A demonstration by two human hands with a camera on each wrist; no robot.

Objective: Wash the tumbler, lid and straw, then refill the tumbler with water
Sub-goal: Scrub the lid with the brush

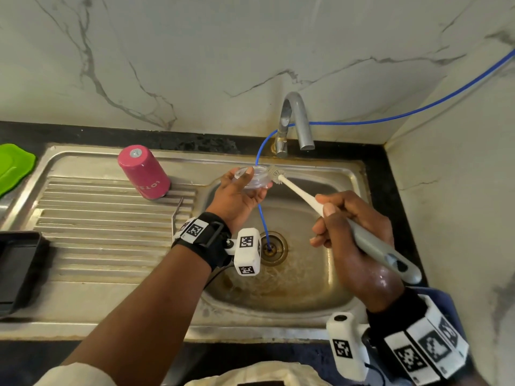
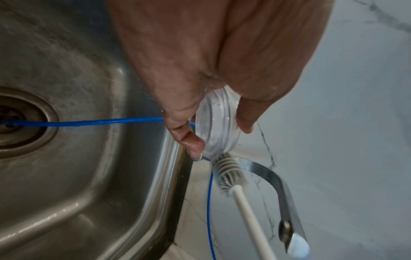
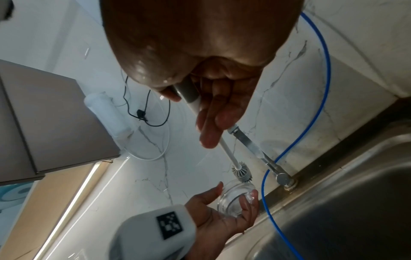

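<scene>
Over the sink, my left hand [image 1: 237,195] grips the clear round lid [image 1: 255,178], thumb on one rim and fingers on the other [image 2: 219,128]. My right hand [image 1: 344,218] grips a bottle brush by its grey handle [image 1: 381,252]. The brush's grey bristle head [image 1: 276,174] touches the lid's far edge [image 2: 229,173]. In the right wrist view the brush head [image 3: 241,173] sits just above the lid [image 3: 235,198]. The pink tumbler [image 1: 143,172] stands upside down on the drainboard. A thin metal straw [image 1: 177,211] lies beside it.
The steel tap [image 1: 295,121] curves over the basin's back edge, just behind the lid. A blue tube [image 1: 263,221] runs from the wall down into the drain [image 1: 271,247]. A green lid-like thing [image 1: 14,165] and a black tray [image 1: 16,270] lie at the far left.
</scene>
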